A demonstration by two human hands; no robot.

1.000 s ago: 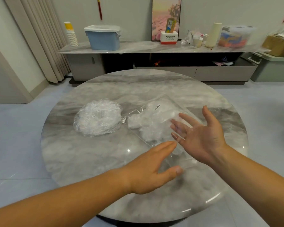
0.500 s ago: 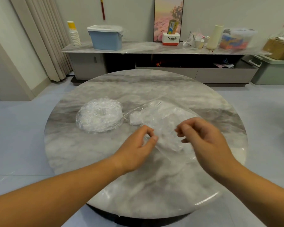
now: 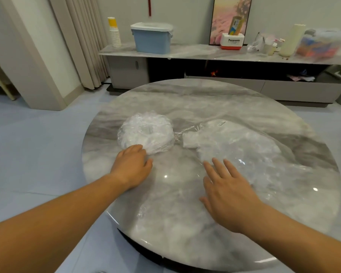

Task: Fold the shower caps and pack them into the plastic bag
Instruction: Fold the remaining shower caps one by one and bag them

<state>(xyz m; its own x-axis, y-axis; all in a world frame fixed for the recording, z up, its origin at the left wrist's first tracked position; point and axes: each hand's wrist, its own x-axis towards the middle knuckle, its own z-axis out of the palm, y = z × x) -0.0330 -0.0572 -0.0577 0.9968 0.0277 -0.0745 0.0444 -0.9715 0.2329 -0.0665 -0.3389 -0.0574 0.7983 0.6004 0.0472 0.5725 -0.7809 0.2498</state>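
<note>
Head view: showed shower caps [image 3: 146, 134] piled at twelve o'clock of left hand [image 3: 131, 168], fingers curled on the pile's near rim, grip impossible to tell, nearer than right hand [image 3: 227, 194], spread flat on plastic bag [image 3: 264, 154] at the pile's three o'clock.

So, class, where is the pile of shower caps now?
In the head view, the pile of shower caps lies left of centre on the round table, beside the plastic bag, the left hand at its near edge.
</note>
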